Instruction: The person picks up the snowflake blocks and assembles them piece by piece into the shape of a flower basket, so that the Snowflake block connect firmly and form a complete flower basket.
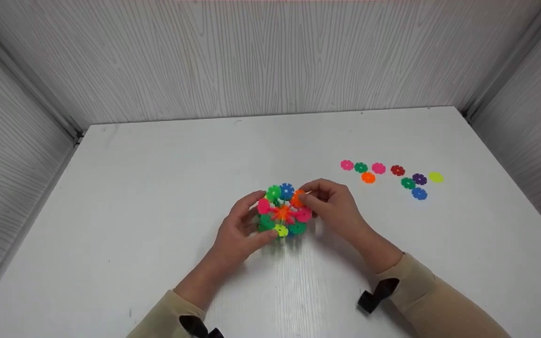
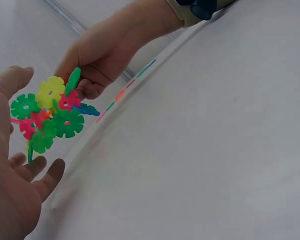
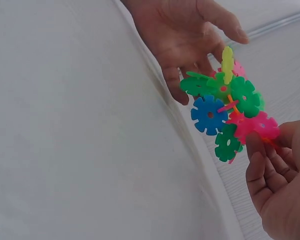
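A round cluster of interlocking snowflake discs [image 1: 283, 213] in green, pink, blue, yellow and orange is between the two hands at mid-table. My left hand [image 1: 235, 233] cups it from the left, thumb at a yellow disc [image 1: 281, 230] on the near side and forefinger by the far left. From the right, my right hand [image 1: 338, 206] pinches an orange disc [image 1: 297, 199] at the cluster's edge between thumb and forefinger. In the right wrist view, green discs [image 3: 245, 97] and a blue disc [image 3: 209, 115] stick out at different angles. The left palm hides part of the cluster in the head view.
Loose discs lie flat at the right of the white table [image 1: 158, 197], among them a pink disc [image 1: 347, 165], a purple disc [image 1: 419, 179] and a yellow disc [image 1: 436, 177]. Wood-grain panels [image 1: 270, 61] wall the back and both sides.
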Demonstrator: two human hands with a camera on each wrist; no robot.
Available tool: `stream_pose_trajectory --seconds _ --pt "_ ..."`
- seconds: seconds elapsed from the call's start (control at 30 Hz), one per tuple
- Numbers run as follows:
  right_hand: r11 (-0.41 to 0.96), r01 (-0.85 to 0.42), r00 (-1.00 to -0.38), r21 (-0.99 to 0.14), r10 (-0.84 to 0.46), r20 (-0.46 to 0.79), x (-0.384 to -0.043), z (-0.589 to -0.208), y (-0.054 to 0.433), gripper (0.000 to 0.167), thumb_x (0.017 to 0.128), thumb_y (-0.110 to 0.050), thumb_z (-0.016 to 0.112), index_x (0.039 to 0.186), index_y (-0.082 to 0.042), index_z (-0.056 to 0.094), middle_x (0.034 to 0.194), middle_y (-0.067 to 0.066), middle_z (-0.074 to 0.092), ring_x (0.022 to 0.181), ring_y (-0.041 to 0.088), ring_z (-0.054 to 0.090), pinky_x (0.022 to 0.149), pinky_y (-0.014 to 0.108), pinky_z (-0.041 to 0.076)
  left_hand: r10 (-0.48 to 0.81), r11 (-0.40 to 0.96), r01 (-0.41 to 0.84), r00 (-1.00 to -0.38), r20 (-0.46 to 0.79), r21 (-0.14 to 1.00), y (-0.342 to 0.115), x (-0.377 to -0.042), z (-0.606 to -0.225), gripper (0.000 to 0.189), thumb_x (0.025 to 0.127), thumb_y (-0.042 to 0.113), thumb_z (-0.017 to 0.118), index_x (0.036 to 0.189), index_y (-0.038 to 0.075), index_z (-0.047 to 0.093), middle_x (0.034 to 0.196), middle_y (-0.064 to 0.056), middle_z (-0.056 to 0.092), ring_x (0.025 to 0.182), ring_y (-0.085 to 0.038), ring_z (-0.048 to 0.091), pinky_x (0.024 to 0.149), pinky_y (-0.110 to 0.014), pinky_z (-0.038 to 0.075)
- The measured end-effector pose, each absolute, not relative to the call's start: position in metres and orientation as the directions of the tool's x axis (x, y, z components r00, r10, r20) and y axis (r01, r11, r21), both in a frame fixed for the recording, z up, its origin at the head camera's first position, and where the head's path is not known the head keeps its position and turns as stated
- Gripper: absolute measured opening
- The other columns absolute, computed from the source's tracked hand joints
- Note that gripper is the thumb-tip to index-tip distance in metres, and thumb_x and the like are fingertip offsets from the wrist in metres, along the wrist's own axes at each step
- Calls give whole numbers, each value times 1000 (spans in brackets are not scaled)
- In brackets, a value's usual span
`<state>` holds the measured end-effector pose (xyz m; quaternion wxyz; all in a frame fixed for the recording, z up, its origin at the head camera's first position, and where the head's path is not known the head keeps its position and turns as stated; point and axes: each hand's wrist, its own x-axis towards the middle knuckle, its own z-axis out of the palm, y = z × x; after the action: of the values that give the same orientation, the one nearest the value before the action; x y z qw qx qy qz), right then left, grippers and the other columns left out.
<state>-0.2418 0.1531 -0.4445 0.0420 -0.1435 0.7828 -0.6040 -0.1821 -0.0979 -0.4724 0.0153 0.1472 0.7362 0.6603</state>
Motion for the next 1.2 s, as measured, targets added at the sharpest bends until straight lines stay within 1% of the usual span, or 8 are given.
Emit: stream_pose_trajectory --seconds 0.13,0.23,0.37,0.47,0.63,0.77,0.93,1.2 --pt "218 -168 -955 -961 -277 104 -242 -443 152 24 101 -18 74 124 -10 74 93 9 73 74 26 69 75 36 64 216 198 259 -952 216 945 -97 -181 -469 86 84 32 92 157 36 47 159 13 43 148 -16 43 107 -39 53" --pt "231 -183 -945 -956 -309 106 -242 -441 152 28 103 -17 72 130 -12 72 95 9 72 76 27 68 76 37 64 206 259 275 -952 226 926 -99 -182 -466 85 84 33 93 157 34 49 156 13 48 146 -15 45 106 -40 53" --pt "266 -203 -925 -943 -369 95 -243 -438 151 32 104 -17 70 136 -17 71 97 8 72 80 30 69 80 43 64 236 302 286 -947 219 909 -106 -184 -459 84 86 30 91 158 26 49 157 7 51 146 -20 46 108 -45 52" --pt "271 -198 -909 -942 -410 74 -245 -436 145 33 104 -18 69 137 -18 71 99 8 72 83 30 69 82 44 63 258 336 273 -947 191 901 -117 -187 -453 82 88 29 90 159 23 49 158 3 51 146 -22 45 110 -49 50" --pt "256 -138 -895 -957 -446 10 -254 -436 130 34 103 -18 69 138 -18 71 104 9 73 89 28 71 83 36 63 278 389 225 -953 120 893 -143 -196 -445 82 89 30 89 160 23 49 152 1 55 142 -23 46 111 -53 48" --pt "244 -80 -885 -967 -464 -44 -262 -438 113 37 104 -16 70 140 -16 69 106 10 72 92 26 71 85 34 63 306 402 184 -950 57 897 -164 -207 -444 82 90 29 88 161 21 47 147 -3 58 137 -25 49 111 -51 49" --pt "231 -30 -873 -973 -481 -87 -267 -440 94 42 103 -14 70 145 -14 65 107 11 72 97 27 73 89 36 62 332 414 138 -943 -8 900 -188 -220 -444 82 93 27 85 163 19 44 151 -2 57 140 -24 51 113 -46 49" --pt "215 -7 -864 -977 -493 -102 -270 -441 83 44 103 -14 71 147 -13 63 111 10 73 102 28 74 91 36 62 348 427 96 -935 -66 899 -210 -229 -445 84 94 32 83 165 20 40 156 -3 53 145 -27 49 116 -48 45"
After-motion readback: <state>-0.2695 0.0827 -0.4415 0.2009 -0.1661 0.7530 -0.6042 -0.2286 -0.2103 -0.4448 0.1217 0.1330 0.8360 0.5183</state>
